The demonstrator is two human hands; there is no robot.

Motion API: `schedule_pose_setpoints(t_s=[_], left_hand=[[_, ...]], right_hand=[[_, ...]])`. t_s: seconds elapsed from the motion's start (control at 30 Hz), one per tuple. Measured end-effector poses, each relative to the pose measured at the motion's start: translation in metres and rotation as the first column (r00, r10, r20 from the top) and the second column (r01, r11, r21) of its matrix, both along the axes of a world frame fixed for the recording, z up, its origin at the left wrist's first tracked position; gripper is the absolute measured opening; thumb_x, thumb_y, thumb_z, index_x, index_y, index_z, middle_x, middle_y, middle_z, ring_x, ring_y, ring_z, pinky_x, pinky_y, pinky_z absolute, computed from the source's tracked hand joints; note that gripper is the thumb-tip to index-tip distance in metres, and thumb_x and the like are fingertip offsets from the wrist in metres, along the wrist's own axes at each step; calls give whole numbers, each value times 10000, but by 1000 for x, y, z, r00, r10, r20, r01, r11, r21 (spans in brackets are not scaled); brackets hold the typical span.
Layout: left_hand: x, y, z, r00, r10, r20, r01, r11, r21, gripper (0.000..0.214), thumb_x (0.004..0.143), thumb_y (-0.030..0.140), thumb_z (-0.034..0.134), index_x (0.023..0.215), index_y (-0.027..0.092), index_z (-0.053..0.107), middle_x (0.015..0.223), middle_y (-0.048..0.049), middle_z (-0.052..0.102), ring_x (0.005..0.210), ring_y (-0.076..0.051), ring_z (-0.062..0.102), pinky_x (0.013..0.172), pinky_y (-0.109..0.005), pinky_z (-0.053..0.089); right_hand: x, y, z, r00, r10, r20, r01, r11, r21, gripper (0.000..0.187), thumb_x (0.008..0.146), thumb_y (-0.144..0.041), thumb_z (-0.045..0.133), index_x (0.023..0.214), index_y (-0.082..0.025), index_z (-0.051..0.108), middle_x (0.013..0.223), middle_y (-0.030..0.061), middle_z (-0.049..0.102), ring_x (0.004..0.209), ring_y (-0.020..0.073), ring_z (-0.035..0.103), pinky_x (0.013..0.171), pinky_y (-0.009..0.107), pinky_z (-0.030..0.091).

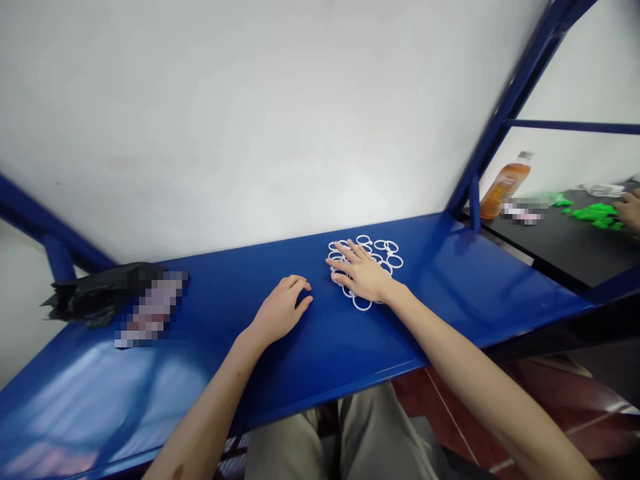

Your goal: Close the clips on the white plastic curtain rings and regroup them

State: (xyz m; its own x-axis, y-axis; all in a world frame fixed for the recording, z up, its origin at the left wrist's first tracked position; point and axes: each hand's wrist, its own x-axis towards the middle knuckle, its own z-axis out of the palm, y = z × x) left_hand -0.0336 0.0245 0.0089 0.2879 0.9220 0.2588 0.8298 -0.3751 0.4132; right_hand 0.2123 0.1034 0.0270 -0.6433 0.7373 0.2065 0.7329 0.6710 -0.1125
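Observation:
Several thin white rings (363,303) lie in a loose cluster on the blue table (320,360), some overlapping. My right hand (366,273) is spread flat over the middle of them, fingers apart and pointing to the far left, so it hides part of the cluster. A few rings show past its fingertips, to its right and below the palm. To the left of the rings, my left hand (283,310) rests on the table with its fingers loosely curved and the thumb apart. Nothing shows between its fingers, and it touches no ring.
A black plastic bag (95,293) and a blurred-out item (153,310) lie at the table's left end. Blue metal posts (500,127) frame both ends against the white wall. At right, a dark table holds an orange bottle (505,187) and green pieces (597,215) beside another person's hand (631,210).

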Motion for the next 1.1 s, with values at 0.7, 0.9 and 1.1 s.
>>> schedule_pose_setpoints(t_s=[0.7,0.9,1.1], left_hand=[[0,-1,1,1000,-2,7,2,1000,-8,195,963,323,509,1087,226,623,1259,-87,620,1193,-251,570,1045,-453,472],[0,-1,2,1000,1,6,-1,1000,-11,187,960,322,515,1077,230,627,1250,-85,627,1180,-251,577,1038,-448,477],[0,-1,3,1000,-3,0,3,1000,-10,193,965,330,508,1079,227,625,1257,-86,624,1183,-252,573,1040,-451,473]], right_hand=[[28,27,-8,870,-493,-3,490,866,-98,883,944,-778,148,1526,-173,422,1586,179,384,1485,407,290,1199,562,210],[27,26,-10,917,-397,-44,392,916,-88,805,988,-705,139,1487,-164,465,1505,171,498,1411,350,418,1169,512,285],[27,29,-11,909,-415,-40,412,908,-68,808,990,-701,153,1489,-148,467,1518,183,475,1426,361,389,1168,501,269]])
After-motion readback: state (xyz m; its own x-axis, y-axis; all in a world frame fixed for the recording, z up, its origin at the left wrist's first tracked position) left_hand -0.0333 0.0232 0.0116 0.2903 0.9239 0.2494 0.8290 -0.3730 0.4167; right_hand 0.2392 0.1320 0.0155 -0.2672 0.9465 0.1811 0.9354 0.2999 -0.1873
